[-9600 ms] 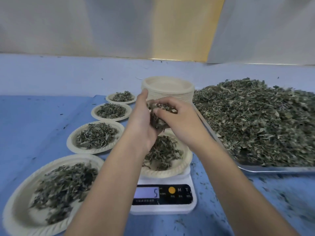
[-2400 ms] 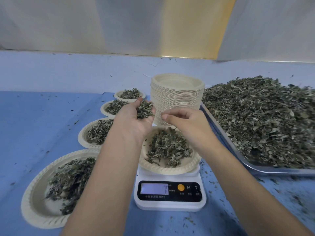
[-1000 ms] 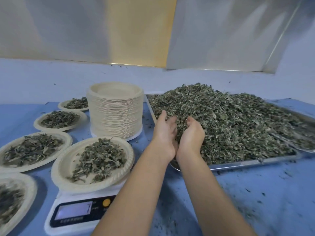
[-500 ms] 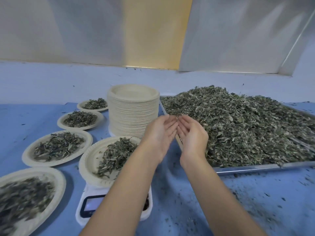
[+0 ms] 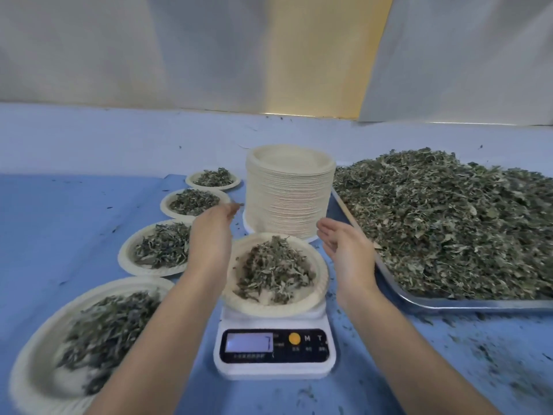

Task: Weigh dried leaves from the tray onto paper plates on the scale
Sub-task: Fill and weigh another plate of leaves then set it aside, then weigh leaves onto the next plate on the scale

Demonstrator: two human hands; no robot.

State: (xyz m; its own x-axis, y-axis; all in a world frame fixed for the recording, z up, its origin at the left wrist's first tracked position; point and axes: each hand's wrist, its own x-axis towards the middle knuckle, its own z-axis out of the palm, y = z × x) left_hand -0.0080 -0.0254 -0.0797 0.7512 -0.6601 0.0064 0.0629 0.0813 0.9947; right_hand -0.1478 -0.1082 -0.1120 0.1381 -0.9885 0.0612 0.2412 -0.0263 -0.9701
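A paper plate [image 5: 317, 290] heaped with dried leaves [image 5: 273, 269] sits on the white digital scale [image 5: 274, 351], whose display reads 7. My left hand [image 5: 211, 235] hovers at the plate's left edge with straight fingers. My right hand [image 5: 344, 244] hovers at its right edge, palm turned inward, fingers relaxed. Neither hand touches the plate or grips anything. A metal tray [image 5: 419, 305] piled with dried leaves [image 5: 449, 223] lies to the right.
A tall stack of unused paper plates [image 5: 288, 196] stands just behind the scale. Several filled plates run in a row along the left, the nearest [image 5: 39, 354] at the front left. Leaf crumbs litter the blue table [image 5: 449, 354] at the right.
My hands left the tray's leaf pile, came together near its edge, then swung left and parted to either side of the plate on the scale. The view turned left too.
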